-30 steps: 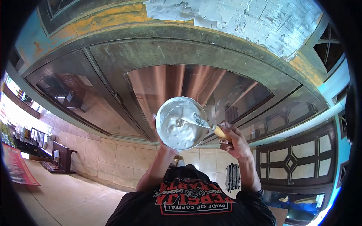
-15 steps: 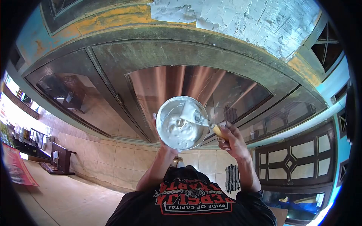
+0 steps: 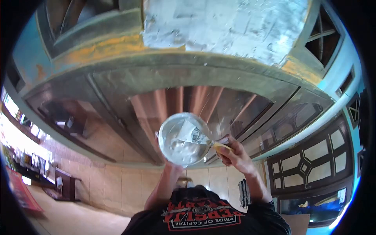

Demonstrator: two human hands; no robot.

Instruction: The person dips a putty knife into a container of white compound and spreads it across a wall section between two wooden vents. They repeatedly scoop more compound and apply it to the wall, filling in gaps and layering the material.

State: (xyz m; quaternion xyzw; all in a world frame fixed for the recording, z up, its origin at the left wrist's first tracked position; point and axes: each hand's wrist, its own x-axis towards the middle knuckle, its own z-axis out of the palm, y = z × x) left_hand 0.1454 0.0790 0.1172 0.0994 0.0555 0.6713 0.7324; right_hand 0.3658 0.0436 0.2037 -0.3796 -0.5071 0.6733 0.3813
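A round tub (image 3: 169, 130) of wet white putty (image 3: 183, 153) is held up in front of my chest, its mouth facing me. My left hand (image 3: 171, 170) grips it from below and at its left side, with most of the fingers hidden behind it. My right hand (image 3: 236, 157) is closed around the wooden handle of a putty knife (image 3: 192, 132). The wide blade, smeared with white, reaches over the tub's right rim and overlaps the putty inside.
Ahead stands a brown wooden door frame with glass panes (image 3: 154, 103). Above it is a white-coated wall patch (image 3: 223, 25) edged with bare orange strips. A panelled door (image 3: 309, 156) stands at the right, and a striped cloth (image 3: 244, 194) is low near my right arm.
The view has tilted up, so the wall patch shows larger and lower. Tub and putty knife appear slightly lower and further left, still in the same hands, with the blade over the tub.
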